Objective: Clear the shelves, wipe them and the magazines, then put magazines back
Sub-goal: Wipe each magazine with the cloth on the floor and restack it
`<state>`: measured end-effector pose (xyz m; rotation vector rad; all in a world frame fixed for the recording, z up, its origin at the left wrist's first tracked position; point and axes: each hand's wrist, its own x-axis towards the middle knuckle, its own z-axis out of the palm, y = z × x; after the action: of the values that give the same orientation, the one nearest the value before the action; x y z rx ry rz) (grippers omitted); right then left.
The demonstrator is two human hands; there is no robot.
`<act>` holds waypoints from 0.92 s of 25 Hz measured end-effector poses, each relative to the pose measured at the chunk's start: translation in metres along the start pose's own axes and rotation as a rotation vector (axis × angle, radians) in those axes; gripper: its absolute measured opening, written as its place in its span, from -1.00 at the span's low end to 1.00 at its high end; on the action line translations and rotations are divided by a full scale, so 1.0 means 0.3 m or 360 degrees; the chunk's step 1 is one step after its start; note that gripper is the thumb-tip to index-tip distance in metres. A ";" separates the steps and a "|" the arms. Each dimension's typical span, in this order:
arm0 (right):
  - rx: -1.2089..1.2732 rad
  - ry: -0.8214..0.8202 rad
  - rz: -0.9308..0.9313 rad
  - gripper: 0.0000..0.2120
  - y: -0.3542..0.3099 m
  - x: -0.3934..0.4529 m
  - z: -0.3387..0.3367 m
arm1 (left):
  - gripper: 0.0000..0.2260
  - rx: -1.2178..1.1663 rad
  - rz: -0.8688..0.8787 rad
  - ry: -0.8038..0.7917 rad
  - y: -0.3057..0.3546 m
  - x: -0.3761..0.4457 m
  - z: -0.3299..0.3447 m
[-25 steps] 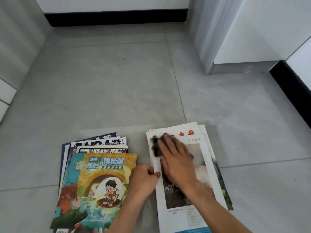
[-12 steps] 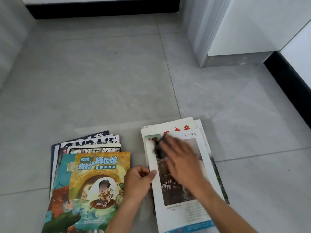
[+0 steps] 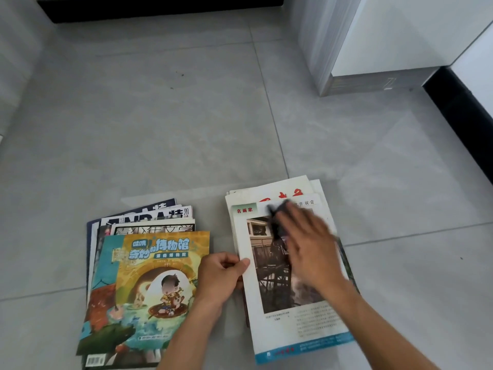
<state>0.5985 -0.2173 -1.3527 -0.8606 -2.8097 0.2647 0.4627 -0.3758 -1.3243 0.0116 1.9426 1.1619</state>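
Two piles of magazines lie on the grey tile floor. The left pile [image 3: 149, 276] is fanned out, with a colourful cartoon cover on top. The right pile [image 3: 272, 324] shows a white page with a dark picture. My right hand [image 3: 306, 244] lies flat on that page and presses a dark cloth [image 3: 277, 217] against it; the hand is blurred with motion. My left hand [image 3: 221, 273] pinches the left edge of the top right magazine, thumb on the page.
A white cabinet [image 3: 373, 44] with a grey side stands at the back right, a black skirting [image 3: 458, 108] running beside it. Another black skirting [image 3: 160, 6] lines the far wall. Bare floor tiles [image 3: 160, 116] stretch beyond the piles.
My right hand has slid the cloth from the page's upper left corner toward the upper middle. My left hand keeps its pinch on the edge. The camera has tilted slightly.
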 end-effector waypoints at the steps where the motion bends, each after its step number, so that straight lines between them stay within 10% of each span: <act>1: 0.0011 0.0089 0.0308 -0.51 0.054 -0.007 -0.017 | -0.88 0.0015 -0.0019 -0.0033 0.007 -0.002 -0.005; 4: 0.0000 0.0159 0.0586 -0.49 -0.068 -0.070 -0.001 | -0.91 0.0065 -0.0084 -0.0133 0.027 0.008 -0.025; 9: 0.0008 -0.0071 -0.0257 -0.50 -0.192 -0.307 0.023 | -0.92 0.0027 -0.0111 -0.0124 0.024 0.009 -0.029; 14: 0.0021 0.0213 0.0703 -0.50 -0.046 -0.352 -0.030 | -0.89 -0.0001 -0.0110 -0.0069 0.007 0.003 -0.014; 20: 0.0095 -0.0119 -0.0414 -0.45 -0.275 -0.503 0.022 | -0.88 0.0044 -0.0070 -0.0056 0.004 0.008 -0.021; 23: 0.0047 -0.0032 -0.0115 -0.58 -0.027 -0.525 -0.043 | -0.88 0.0066 -0.0052 -0.0047 -0.003 0.006 -0.017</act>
<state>0.7252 -0.3118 -1.3589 -0.7526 -2.8406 0.3049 0.4584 -0.3793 -1.3251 0.0191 1.9335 1.0944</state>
